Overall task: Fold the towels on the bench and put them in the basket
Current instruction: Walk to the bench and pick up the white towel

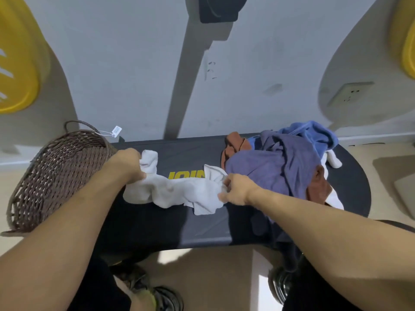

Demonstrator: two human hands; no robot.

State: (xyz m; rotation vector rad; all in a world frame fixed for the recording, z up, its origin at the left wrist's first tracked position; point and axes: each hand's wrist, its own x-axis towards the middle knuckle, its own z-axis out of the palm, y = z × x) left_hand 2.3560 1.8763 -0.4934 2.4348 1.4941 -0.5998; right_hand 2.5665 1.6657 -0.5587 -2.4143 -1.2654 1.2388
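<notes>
Left hand and right hand each gripped an end of the crumpled white cloth towel, fingers curled round it, over the black padded bench. Brown woven wicker basket stood just left of it; a heap of purple, blue and rust towels lay on the bench's right end.

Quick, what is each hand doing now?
Left hand: grips one end of the white towel.
Right hand: grips its other end.

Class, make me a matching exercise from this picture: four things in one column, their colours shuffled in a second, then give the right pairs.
Things:
1. basket
2. towel held in both hands
3. bench
4. top towel of the pile

Colours:
A. white
B. purple
C. brown
D. black

Pairs: 1-C, 2-A, 3-D, 4-B
</notes>
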